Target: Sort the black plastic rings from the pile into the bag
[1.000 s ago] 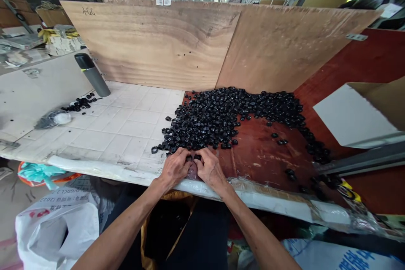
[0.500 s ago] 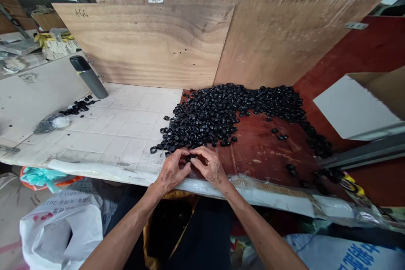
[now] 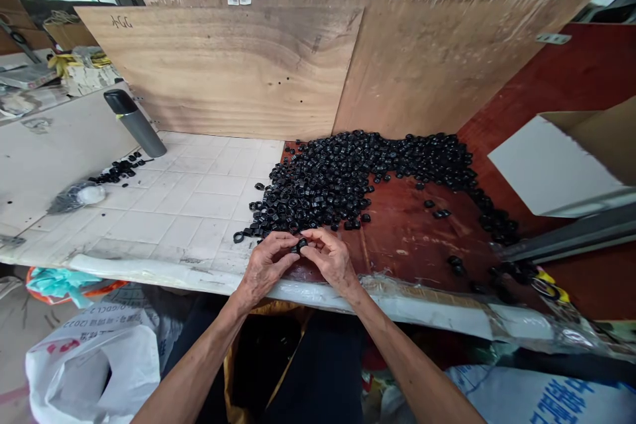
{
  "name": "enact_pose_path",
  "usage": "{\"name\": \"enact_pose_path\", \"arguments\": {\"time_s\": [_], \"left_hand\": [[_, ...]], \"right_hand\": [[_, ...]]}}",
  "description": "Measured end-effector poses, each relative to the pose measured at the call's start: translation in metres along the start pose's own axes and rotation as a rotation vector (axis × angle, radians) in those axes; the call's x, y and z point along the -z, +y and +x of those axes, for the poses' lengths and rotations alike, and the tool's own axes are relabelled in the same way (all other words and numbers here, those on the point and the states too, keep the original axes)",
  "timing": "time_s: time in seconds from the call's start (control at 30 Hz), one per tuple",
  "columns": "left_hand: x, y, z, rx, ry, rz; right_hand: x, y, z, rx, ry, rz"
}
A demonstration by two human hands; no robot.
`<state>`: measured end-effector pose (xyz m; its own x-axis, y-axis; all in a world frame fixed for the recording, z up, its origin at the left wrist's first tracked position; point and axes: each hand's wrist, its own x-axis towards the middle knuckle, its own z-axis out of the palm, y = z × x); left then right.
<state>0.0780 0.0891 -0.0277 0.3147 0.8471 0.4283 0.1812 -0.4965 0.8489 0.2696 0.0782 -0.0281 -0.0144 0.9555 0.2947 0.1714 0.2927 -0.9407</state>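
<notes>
A small black ring-shaped part (image 3: 299, 246) is pinched between the fingertips of both hands, just above the table's front edge. My left hand (image 3: 265, 266) has its thumb and fingers closed on it from the left. From the right, my right hand (image 3: 332, 262) grips the same part with thumb and forefinger. Right behind the hands lies a large pile of similar black ring parts (image 3: 318, 189), stretching back and to the right. A single ring (image 3: 238, 237) lies at the pile's near left edge.
A grey bottle (image 3: 136, 124) leans at the left beside a few loose black parts (image 3: 116, 171) and a plastic bag (image 3: 74, 196). Plywood boards (image 3: 223, 73) wall the back. On the right are a white carton (image 3: 551, 169) and yellow-handled scissors (image 3: 551, 288). An open yellow-rimmed sack (image 3: 231, 371) sits below the edge.
The fingertips have shifted slightly, and the black part between them now shows more clearly. The whole view has moved a little; the pile looks the same.
</notes>
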Motion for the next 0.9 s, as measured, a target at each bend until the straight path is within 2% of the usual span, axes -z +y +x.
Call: {"name": "enact_pose_path", "arguments": {"time_s": [0.2,0.33,0.53,0.73,0.83,0.9], "left_hand": [[-0.0026,-0.0032,-0.0020,0.085,0.049,-0.011],[-0.0015,0.0007,-0.0010,0.033,0.037,0.024],[-0.0020,0.0017,-0.0004,-0.036,0.044,0.008],[-0.0024,0.0027,0.0007,-0.088,0.009,0.024],[-0.0029,0.0025,0.0018,-0.077,-0.004,0.011],[-0.0034,0.0013,0.0021,-0.062,0.020,-0.006]], "right_hand": [[-0.0008,0.0005,-0.0013,0.016,-0.047,0.041],[-0.0008,0.0042,-0.0014,0.025,-0.048,-0.002],[-0.0026,0.0073,-0.0021,-0.080,-0.078,0.044],[-0.0026,0.0032,0.0008,0.039,-0.020,-0.197],[-0.0036,0.0016,-0.0008,0.022,0.017,-0.131],[-0.0039,0.0012,-0.0031,0.048,-0.013,-0.091]]}}
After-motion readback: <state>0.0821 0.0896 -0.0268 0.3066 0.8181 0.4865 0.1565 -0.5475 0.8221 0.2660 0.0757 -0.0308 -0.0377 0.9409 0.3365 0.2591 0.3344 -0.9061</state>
